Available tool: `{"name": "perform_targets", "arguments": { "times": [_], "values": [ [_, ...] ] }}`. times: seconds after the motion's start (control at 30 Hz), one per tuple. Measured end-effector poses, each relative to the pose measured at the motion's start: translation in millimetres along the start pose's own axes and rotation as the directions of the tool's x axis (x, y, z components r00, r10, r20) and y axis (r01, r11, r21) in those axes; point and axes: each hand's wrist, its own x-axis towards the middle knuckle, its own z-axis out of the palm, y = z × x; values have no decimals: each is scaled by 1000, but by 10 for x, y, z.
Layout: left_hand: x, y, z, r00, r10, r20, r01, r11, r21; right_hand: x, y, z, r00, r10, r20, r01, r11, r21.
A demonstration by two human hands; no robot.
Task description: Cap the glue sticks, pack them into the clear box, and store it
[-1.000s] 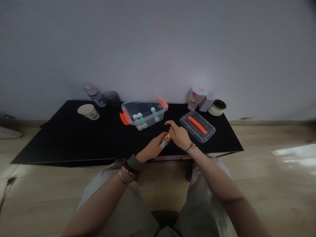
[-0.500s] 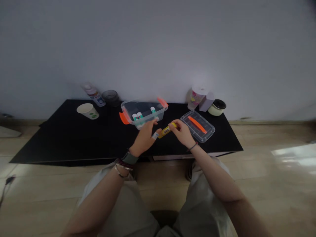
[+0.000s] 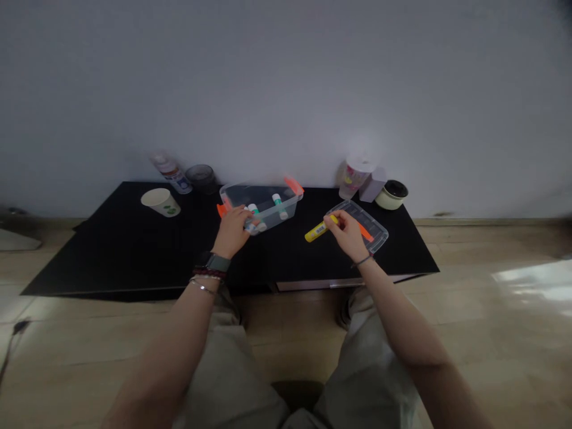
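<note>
My right hand [image 3: 349, 233] pinches one end of a yellow glue stick [image 3: 317, 232] above the black table, close to a clear lid [image 3: 379, 236] with an orange handle [image 3: 366, 232], partly hidden by this hand. My left hand [image 3: 232, 232] is at the front left corner of a clear plastic box [image 3: 289, 211] with orange latches, its fingers bent over the rim. Inside the box lie white-and-green glue sticks [image 3: 279, 205]; those on the left are partly covered by my fingers.
On the black table [image 3: 134, 262], a paper cup [image 3: 161, 202], a spray can [image 3: 175, 176] and a dark round container [image 3: 201, 177] stand left. At the back right are a clear patterned cup [image 3: 350, 179], a pale box [image 3: 373, 186] and a cream pot [image 3: 389, 199]. A wall rises behind.
My left hand has left the yellow glue stick and moved left to the box's corner. My right hand has carried the glue stick slightly right, towards the lid.
</note>
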Motion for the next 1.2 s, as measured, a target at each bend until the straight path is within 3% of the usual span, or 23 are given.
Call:
{"name": "perform_targets", "arguments": {
  "times": [0.2, 0.5, 0.7, 0.83, 0.9, 1.07, 1.2],
  "values": [
    [-7, -15, 80, 997, 81, -20, -82, 992, -94, 70, 80, -123, 998, -2, -61, 6, 999, 51],
    [-294, 240, 94, 976, 216, 0, -212, 956, -204, 85, 30, -244, 985, -3, -175, 16, 997, 71],
    [-512, 385, 115, 952, 305, -13, -299, 923, -242, 44, -173, -317, 966, -151, -211, 112, 976, -185],
    [-570, 442, 116, 936, 352, -10, -344, 907, -243, 106, -395, -237, 961, -270, -50, 217, 857, -467],
    [-581, 466, 115, 935, 355, -14, -348, 905, -245, 177, -501, -123, 971, -228, 73, 226, 774, -591],
    [-587, 517, 112, 929, 371, -7, -358, 892, -276, 405, -631, 303, 961, 114, 253, 143, 575, -806],
    [-575, 547, 113, 927, 374, 6, -358, 890, -282, 556, -454, 573, 905, 266, 333, 125, 581, -804]
  ]
}}
